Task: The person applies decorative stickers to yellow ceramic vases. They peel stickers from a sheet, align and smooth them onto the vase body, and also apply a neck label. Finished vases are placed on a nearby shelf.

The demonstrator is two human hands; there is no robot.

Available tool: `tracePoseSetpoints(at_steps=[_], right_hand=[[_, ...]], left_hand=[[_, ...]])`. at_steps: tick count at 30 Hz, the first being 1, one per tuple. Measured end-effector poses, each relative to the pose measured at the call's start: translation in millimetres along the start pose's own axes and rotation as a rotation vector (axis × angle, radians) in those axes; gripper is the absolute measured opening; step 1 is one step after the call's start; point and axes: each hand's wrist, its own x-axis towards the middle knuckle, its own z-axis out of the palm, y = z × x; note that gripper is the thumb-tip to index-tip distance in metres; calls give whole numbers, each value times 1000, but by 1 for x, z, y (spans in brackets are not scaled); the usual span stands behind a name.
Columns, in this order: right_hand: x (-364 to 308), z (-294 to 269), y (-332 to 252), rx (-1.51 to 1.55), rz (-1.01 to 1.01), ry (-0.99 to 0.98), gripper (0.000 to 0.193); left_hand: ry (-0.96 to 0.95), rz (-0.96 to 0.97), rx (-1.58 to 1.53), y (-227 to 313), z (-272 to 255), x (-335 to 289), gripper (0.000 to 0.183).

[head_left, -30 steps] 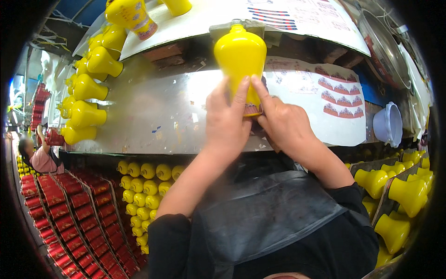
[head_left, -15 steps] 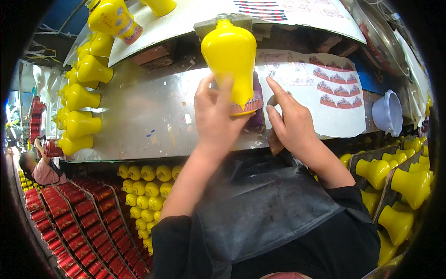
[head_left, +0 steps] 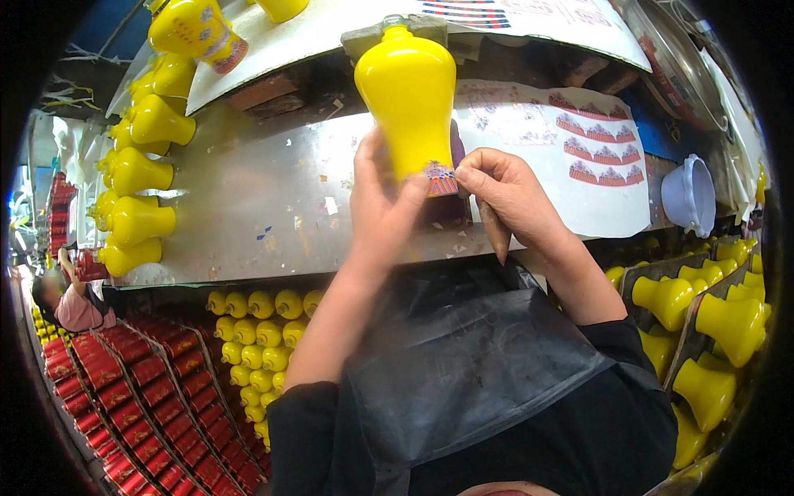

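Observation:
A glossy yellow bottle with a clear glass neck lies with its neck away from me, against a grey block. My left hand grips its narrow lower part, thumb on the near side. Around its base runs a patterned decal strip in red and blue. At the right edge of this strip, my right hand pinches thumb and forefinger together. Out of the same hand's curled fingers sticks a brown pointed piece, its kind unclear. Whether the fingertips hold the decal itself is hidden.
Right of the bottle lies a white sheet of red decals, with a pale lilac bucket beyond. Yellow bottles line the metal table's left end. More stand in racks below, beside stacked red cylinders. A person is far left.
My right hand has moved left to the bottle's base, its spread fingers closing into a pinch. The bottle has turned, showing the decal more to the front; my left thumb now lies on it.

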Motion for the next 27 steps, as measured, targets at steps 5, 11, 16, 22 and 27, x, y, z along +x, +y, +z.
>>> tracePoseSetpoints(at_steps=[5, 11, 16, 22, 27], right_hand=[[15, 2, 17, -210, -384, 191, 26], [11, 13, 19, -629, -406, 329, 50], [18, 3, 7, -322, -142, 134, 67], [17, 7, 6, -814, -369, 180, 56], [14, 0, 2, -276, -110, 64, 59]], left_hand=[[29, 19, 95, -4, 3, -1, 76], [83, 236, 518, -7, -1, -8, 74], [53, 412, 768, 2, -1, -10, 78], [82, 498, 794, 1, -4, 1, 87], [-75, 306, 454, -3, -23, -2, 77]])
